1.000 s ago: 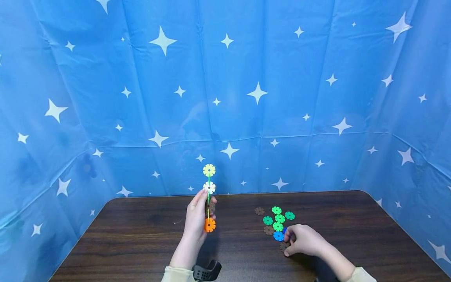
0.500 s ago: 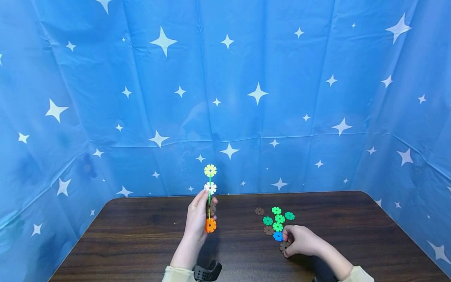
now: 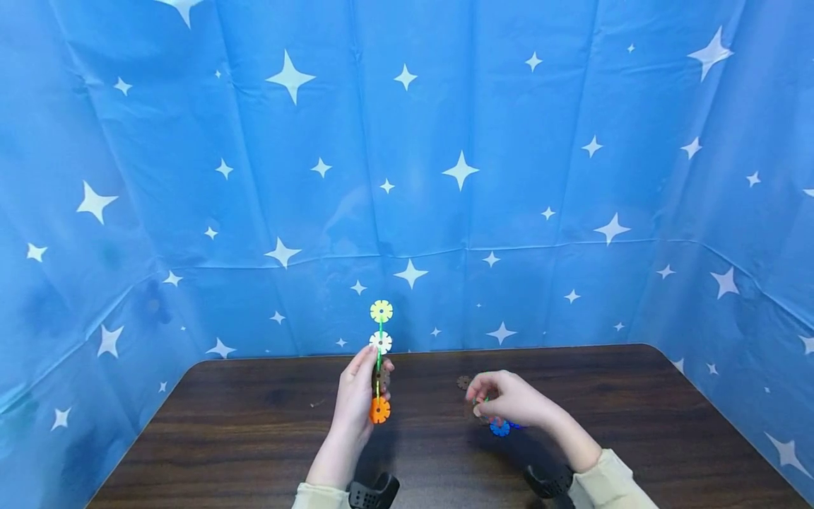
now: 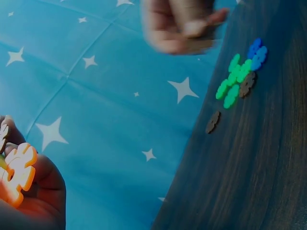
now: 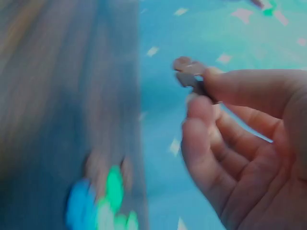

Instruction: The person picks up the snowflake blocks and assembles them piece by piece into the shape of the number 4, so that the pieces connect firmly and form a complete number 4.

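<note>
My left hand [image 3: 356, 389] holds an upright chain of notched flower-shaped discs over the table. A yellow disc [image 3: 381, 305] tops it, a white disc [image 3: 386, 347] sits lower, and an orange disc [image 3: 375, 411] is at the bottom. Green and yellow discs stand edge-on between them; a brown disc near the palm is partly hidden by fingers. Between thumb and fingertips, my right hand [image 3: 518, 399] pinches a brown disc [image 5: 186, 79], seen in the right wrist view. That hand is raised over the loose discs and hides most of them in the head view.
Loose discs lie on the dark wooden table [image 3: 254, 424]: several green discs [image 4: 233, 79], blue discs [image 4: 259, 58], a brown disc [image 4: 247, 85] beside them, and another brown disc [image 4: 213, 122] farther off. A blue star-patterned curtain [image 3: 420, 212] stands behind the table.
My right hand has lifted from the table with the brown disc and moved left, now covering the green discs in the head view. The left hand and its chain are nearly still.
</note>
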### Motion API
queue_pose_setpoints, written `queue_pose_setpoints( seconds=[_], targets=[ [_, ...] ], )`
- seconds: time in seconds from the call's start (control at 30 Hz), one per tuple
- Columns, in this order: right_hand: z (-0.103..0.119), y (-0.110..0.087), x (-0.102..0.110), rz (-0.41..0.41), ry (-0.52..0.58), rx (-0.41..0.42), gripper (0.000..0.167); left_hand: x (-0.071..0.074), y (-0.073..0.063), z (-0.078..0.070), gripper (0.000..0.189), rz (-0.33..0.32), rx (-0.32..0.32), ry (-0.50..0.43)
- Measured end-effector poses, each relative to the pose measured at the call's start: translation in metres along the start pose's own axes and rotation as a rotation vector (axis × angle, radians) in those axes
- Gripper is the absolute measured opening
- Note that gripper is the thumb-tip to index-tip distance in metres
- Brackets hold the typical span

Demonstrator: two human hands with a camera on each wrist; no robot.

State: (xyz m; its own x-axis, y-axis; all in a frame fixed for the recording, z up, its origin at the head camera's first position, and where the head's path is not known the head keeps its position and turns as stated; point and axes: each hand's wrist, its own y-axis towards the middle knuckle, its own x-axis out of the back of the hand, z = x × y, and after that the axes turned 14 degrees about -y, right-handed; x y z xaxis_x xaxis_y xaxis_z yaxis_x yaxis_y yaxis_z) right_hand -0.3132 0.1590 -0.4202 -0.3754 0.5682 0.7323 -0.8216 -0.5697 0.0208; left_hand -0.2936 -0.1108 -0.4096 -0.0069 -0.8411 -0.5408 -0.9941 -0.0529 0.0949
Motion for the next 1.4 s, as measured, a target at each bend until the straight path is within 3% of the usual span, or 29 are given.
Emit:
queue_pose_setpoints(
  seconds=[0.13, 0.33, 0.5, 0.9, 1.4],
  targets=[
    [0.02, 0.017, -0.006, -0.06, 0.164, 0.064, 0.016, 0.001, 0.0, 0.001, 0.03, -0.011, 0.012, 0.003],
    [0.04, 0.035, -0.023, -0.133, 0.422, 0.069, 0.02, -0.001, 0.0, 0.003, 0.029, 0.004, 0.002, -0.002],
    [0.048, 0.044, -0.039, -0.142, 0.58, 0.07, 0.023, -0.003, -0.001, 0.003, 0.03, 0.001, 0.008, 0.016],
    [0.057, 0.055, -0.059, -0.158, 0.689, 0.065, 0.021, -0.004, -0.001, 0.002, 0.031, -0.018, 0.029, 0.033],
    [0.059, 0.06, -0.07, -0.172, 0.717, 0.062, 0.024, -0.001, 0.001, 0.004, 0.034, -0.024, 0.039, 0.03]
  ],
)
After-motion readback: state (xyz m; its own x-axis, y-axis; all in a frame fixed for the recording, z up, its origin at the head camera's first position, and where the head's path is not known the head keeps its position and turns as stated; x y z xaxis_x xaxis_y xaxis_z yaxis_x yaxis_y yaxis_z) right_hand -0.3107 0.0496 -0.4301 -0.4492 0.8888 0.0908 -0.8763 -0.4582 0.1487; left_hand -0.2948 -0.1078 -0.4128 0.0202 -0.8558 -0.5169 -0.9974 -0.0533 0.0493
